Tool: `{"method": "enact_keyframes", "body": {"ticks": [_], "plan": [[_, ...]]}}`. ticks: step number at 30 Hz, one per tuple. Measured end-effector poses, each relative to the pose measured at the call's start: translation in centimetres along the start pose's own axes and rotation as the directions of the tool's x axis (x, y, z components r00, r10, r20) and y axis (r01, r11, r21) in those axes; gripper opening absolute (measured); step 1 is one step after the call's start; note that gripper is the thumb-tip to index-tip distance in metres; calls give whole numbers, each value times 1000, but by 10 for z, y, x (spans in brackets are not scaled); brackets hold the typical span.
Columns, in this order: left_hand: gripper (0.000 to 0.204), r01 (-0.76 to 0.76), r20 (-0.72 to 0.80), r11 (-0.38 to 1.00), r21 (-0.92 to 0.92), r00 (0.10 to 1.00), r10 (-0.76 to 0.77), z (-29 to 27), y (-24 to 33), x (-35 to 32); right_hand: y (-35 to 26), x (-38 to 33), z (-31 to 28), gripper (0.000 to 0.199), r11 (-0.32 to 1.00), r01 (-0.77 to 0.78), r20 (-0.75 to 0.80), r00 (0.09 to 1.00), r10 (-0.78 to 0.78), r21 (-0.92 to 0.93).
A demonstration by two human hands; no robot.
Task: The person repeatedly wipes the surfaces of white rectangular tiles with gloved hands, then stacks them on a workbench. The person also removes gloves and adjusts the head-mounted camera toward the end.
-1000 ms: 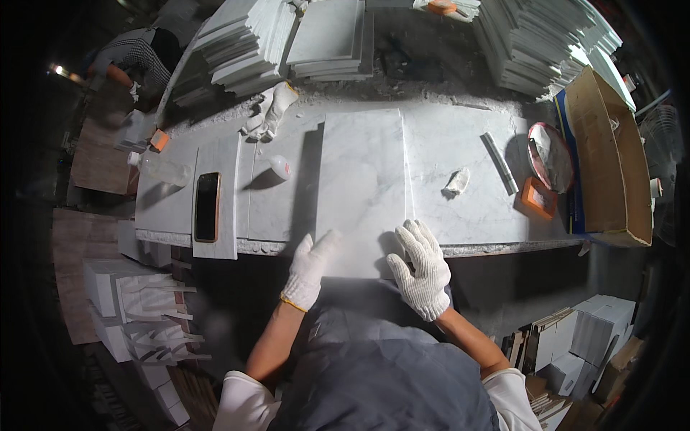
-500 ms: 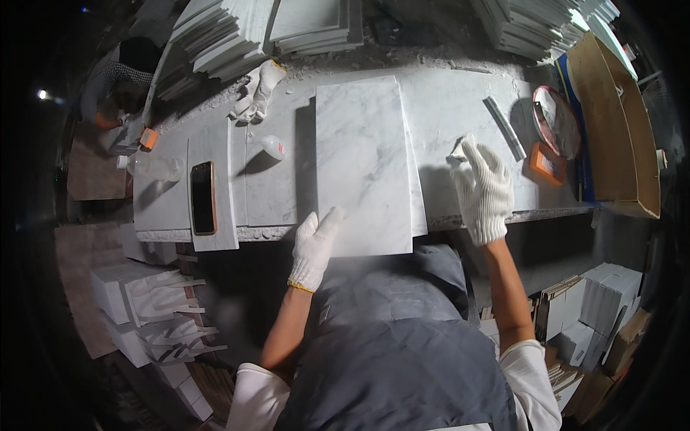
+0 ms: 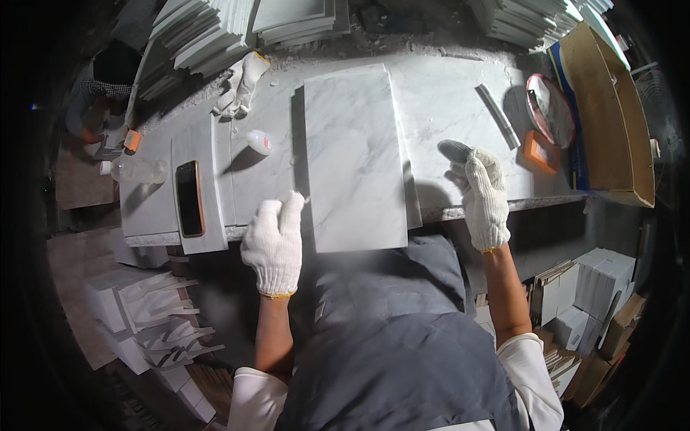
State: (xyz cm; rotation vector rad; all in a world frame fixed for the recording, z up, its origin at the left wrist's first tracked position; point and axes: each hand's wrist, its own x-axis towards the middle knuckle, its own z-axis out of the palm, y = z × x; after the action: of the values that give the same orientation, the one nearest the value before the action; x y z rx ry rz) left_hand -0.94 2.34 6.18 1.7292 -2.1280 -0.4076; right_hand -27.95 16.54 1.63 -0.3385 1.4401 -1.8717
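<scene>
A white, grey-veined marble slab (image 3: 356, 165) lies lengthwise before me, its near end jutting past the table edge. Beneath its right side another slab (image 3: 412, 201) shows as a thin strip. My left hand (image 3: 274, 248), in a white knit glove, hovers left of the slab's near corner, fingers extended and holding nothing. To the slab's right, my gloved right hand (image 3: 487, 201) is raised with curled fingers. A rounded grey piece (image 3: 453, 149) shows at its fingertips; what it is I cannot make out.
On the table (image 3: 431, 100) are a phone (image 3: 190, 200) on a narrow slab, a small white bottle (image 3: 259, 141), a clear bottle (image 3: 140, 170), spare gloves (image 3: 241, 82), a grey bar (image 3: 497, 116), an orange block (image 3: 540, 151) and a cardboard box (image 3: 611, 115). Slab stacks (image 3: 205, 36) stand behind. At far left, another person (image 3: 100, 100) works.
My left hand has come off the slab and moved left. My right hand has turned slightly, showing more of the grey piece. The view has shifted a little.
</scene>
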Motion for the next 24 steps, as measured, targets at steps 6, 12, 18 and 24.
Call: {"method": "enact_keyframes", "body": {"ticks": [6,12,18,24], "plan": [[70,31,391,818,-574,888,240,0,33,-6,23,-34,30,24,981,-110,241,968,69,160],[67,611,803,529,-589,517,297,13,65,-10,4,-55,37,41,785,-513,376,843,385,347],[37,243,579,647,-723,724,375,24,59,-21,-14,-42,26,48,887,-372,465,756,461,-274],[46,-575,16,778,-252,802,598,50,33,-44,-9,-2,46,27,616,449,391,889,-237,-647]]}}
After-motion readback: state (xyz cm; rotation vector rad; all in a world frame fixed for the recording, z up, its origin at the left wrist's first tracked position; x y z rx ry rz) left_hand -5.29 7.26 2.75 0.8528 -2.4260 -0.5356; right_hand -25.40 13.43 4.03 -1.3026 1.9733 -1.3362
